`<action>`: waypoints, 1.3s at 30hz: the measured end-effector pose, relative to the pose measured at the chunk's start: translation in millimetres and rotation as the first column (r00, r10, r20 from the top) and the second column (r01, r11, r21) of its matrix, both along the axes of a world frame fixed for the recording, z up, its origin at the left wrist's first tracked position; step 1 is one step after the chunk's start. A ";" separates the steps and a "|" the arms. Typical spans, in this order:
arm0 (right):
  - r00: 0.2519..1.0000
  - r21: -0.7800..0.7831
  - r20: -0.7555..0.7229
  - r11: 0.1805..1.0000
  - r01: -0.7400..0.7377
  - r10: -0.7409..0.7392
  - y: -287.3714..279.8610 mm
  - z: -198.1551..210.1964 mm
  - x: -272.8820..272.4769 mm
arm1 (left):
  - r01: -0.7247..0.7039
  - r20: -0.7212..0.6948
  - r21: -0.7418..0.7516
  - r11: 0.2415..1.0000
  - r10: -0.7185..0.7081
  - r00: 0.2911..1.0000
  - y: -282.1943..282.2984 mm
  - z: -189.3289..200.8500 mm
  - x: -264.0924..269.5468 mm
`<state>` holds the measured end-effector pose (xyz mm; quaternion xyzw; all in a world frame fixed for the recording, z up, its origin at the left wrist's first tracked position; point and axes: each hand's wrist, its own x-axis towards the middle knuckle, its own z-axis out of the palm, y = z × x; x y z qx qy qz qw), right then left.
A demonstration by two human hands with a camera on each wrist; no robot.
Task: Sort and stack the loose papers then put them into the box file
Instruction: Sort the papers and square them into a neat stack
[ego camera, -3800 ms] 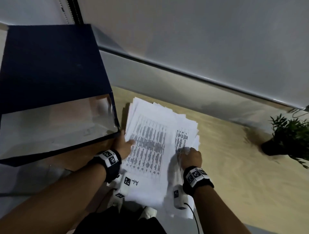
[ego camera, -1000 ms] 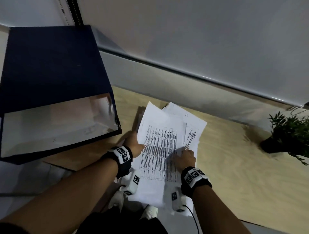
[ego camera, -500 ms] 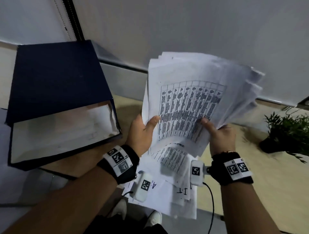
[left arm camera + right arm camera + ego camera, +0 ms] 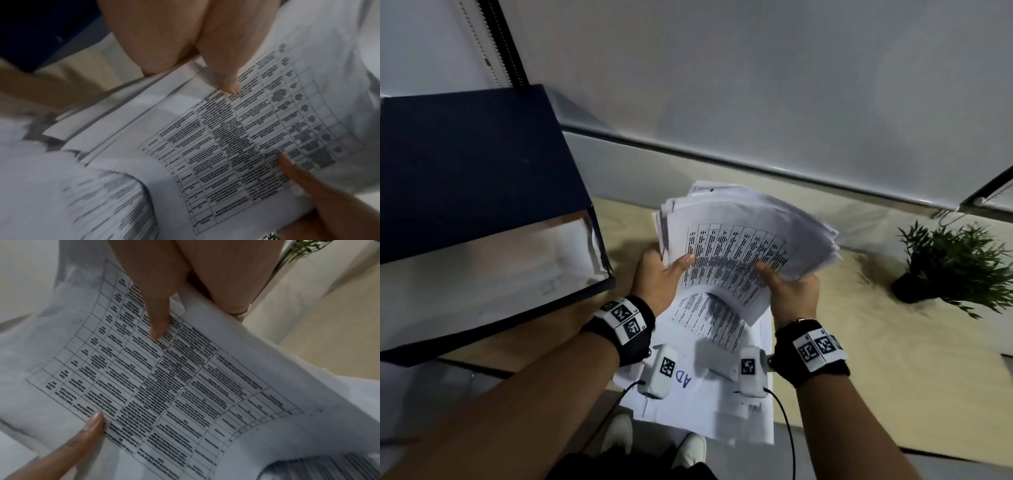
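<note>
A thick, uneven stack of printed papers (image 4: 739, 246) is lifted off the desk, its top sheet carrying a table of text (image 4: 246, 138) (image 4: 164, 378). My left hand (image 4: 661, 277) grips its left edge, thumb on top. My right hand (image 4: 791, 291) grips the lower right edge, thumb on the top sheet too. Lower sheets (image 4: 709, 318) droop and curl under the stack, and more papers (image 4: 709, 404) lie flat on the desk below my wrists. The open dark blue box file (image 4: 469, 212) stands at the left, its pale inside facing me.
A small potted plant (image 4: 955, 267) stands on the wooden desk (image 4: 893, 359) at the right. A grey wall panel (image 4: 756, 102) runs behind the desk. My shoes (image 4: 688, 448) show below the desk's near edge.
The papers lay flat on the desk under both hands a second ago. Both hands have since lifted most of the stack off the desk; it now sits slightly lower than half a second ago.
</note>
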<state>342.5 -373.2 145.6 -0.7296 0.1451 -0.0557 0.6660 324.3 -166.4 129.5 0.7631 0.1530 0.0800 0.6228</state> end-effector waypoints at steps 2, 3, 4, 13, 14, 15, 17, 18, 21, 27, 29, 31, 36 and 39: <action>0.999 -0.051 -0.047 0.998 -0.024 0.021 0.9 -12.1 -1.4 | -0.001 -0.050 -0.020 1.000 0.000 0.999 -1.8 -6.0 -3.9; 0.995 -0.130 -0.092 0.991 -0.038 0.026 0.4 -22.4 -1.9 | 0.003 -0.082 -0.001 1.000 -0.003 0.997 -2.1 -6.6 -6.9; 0.987 -0.244 -0.158 0.968 -0.058 0.020 -1.2 -36.2 -0.2 | 0.001 -0.113 0.058 0.998 0.005 0.994 -1.4 -4.0 -8.2; 0.773 -0.658 -0.607 0.664 -0.356 -0.186 21.3 -114.3 -2.9 | -0.059 -0.020 0.546 0.836 0.084 0.996 0.7 27.5 -1.5; 0.773 -0.666 -0.601 0.661 -0.345 -0.203 26.5 -115.9 -1.8 | -0.076 -0.009 0.558 0.826 0.098 0.995 0.6 29.1 -1.9; 0.776 -0.685 -0.592 0.643 -0.342 -0.217 31.3 -116.8 -0.6 | -0.093 0.015 0.563 0.821 0.102 0.995 1.4 29.6 -1.6; 0.783 -0.724 -0.577 0.588 -0.359 -0.233 38.0 -116.6 0.0 | -0.111 0.052 0.573 0.812 0.099 0.994 4.2 30.5 -1.6; 0.791 -0.741 -0.565 0.566 -0.361 -0.235 39.5 -117.4 -0.4 | -0.118 0.066 0.571 0.812 0.098 0.993 6.2 31.4 -1.9; 0.847 -0.770 -0.486 0.564 -0.297 -0.217 35.8 -114.5 -0.2 | -0.130 0.091 0.554 0.823 0.095 0.991 11.8 32.5 -2.3; 0.877 -0.599 -0.451 0.784 -0.160 -0.166 19.3 -96.3 4.2 | -0.140 0.085 0.490 0.860 0.113 0.990 11.6 38.5 -2.6; 0.820 -0.543 -0.547 0.816 -0.197 -0.166 23.6 -96.0 -2.4 | -0.137 0.083 0.469 0.873 0.111 0.990 13.0 39.1 -0.4; 0.781 -0.498 -0.605 0.839 -0.220 -0.154 35.3 -101.4 -12.5 | -0.140 0.076 0.445 0.884 0.119 0.990 13.8 39.8 0.7; 0.768 -0.522 -0.628 0.800 -0.295 -0.127 45.3 -107.8 -25.5 | -0.117 0.049 0.438 0.891 0.106 0.993 13.7 32.0 3.2; 0.792 -0.529 -0.604 0.787 -0.318 -0.086 23.0 -100.0 -18.8 | -0.112 0.020 0.404 0.908 0.113 0.993 16.7 23.2 1.1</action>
